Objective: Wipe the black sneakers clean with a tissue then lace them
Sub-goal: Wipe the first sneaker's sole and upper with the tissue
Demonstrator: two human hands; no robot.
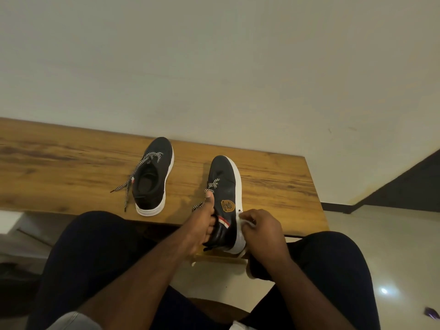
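Note:
Two black sneakers with white soles are on the wooden table [59,163]. The left sneaker [154,177] stands alone, its speckled laces [128,186] trailing loose onto the wood. The right sneaker [226,198], with a gold badge and a red-white stripe, is tilted at the table's near edge. My left hand [202,225] grips its collar, thumb up along the tongue and fingers inside the opening. My right hand [259,227] pinches a small white tissue [247,222] against the white sole near the heel.
A pale wall rises behind the table. The table's right end [316,186] stops before a dark stair or ledge [392,186]. My knees in dark trousers sit under the near edge. A small purple object [432,314] lies on the tiled floor at right.

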